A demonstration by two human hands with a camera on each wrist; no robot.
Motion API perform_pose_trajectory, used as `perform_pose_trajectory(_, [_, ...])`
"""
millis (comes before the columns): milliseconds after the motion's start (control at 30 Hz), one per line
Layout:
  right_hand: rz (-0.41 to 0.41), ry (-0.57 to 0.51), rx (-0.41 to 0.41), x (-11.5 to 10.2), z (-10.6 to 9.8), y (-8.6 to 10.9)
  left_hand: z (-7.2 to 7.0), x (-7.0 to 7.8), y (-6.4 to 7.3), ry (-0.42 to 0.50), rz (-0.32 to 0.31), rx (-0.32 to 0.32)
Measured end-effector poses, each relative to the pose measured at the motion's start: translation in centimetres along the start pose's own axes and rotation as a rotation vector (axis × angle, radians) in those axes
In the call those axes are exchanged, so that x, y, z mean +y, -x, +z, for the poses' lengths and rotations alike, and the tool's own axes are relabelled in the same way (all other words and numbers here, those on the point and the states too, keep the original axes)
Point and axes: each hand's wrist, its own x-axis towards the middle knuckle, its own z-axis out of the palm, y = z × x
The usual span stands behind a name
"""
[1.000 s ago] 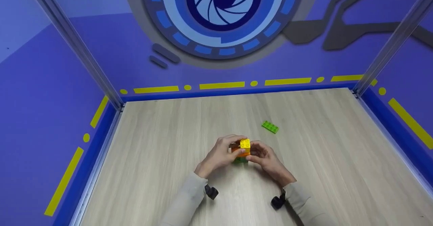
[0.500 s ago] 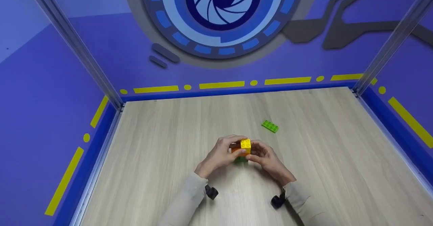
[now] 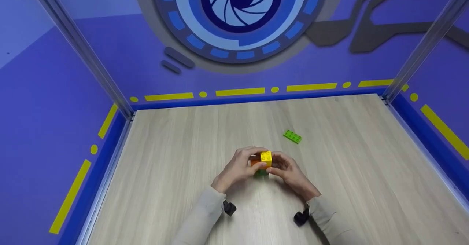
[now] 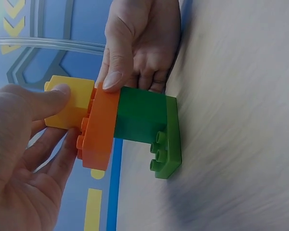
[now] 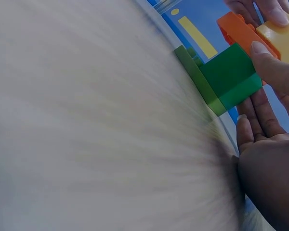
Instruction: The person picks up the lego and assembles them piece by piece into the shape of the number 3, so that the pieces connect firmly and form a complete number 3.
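Note:
Both hands hold a stack of toy building bricks. At its bottom is a light green plate (image 4: 171, 144) with bare studs on one end. A dark green brick (image 4: 141, 114) stands on that plate, and an orange brick (image 4: 102, 130) lies across the top, jutting out to the left. My left hand (image 3: 238, 166) pinches the yellow brick (image 3: 266, 157) between thumb and fingers, right at the orange brick's studs on its right end. From the right, my right hand (image 3: 291, 173) grips the orange brick, thumb on its near side and fingers behind.
A loose bright green plate (image 3: 292, 136) lies on the wooden table (image 3: 176, 146), beyond the hands and to the right. Blue-purple printed panels (image 3: 227, 80) enclose the table at the back and both sides.
The hands hold nearly the same pose around the stack. The yellow brick has shifted very slightly to the right.

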Motion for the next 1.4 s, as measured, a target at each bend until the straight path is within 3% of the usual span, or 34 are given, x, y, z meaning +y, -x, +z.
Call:
perform_pose_trajectory(300, [0.022, 0.004, 0.015, -0.1, 0.0, 0.0, 0.0, 0.0, -0.1, -0.080, 0.038, 0.007])
perform_pose_trajectory(667, [0.005, 0.005, -0.008, -0.2, 0.0, 0.0, -1.0, 0.8, -0.7, -0.193, 0.071, -0.077])
perform_pose_trajectory(833, [-0.007, 0.012, -0.014, -0.3, 0.0, 0.0, -1.0, 0.6, -0.8, -0.228, 0.109, -0.075])
perform_pose_trajectory(1167, [0.004, 0.009, -0.008, -0.4, -0.1, -0.1, -0.7, -0.6, -0.9, -0.143, 0.159, -0.035])
perform_pose_trajectory(1400, [-0.004, 0.011, -0.004, -0.3, -0.1, -0.2, -0.8, -1.1, -0.8, -0.091, 0.153, -0.036])
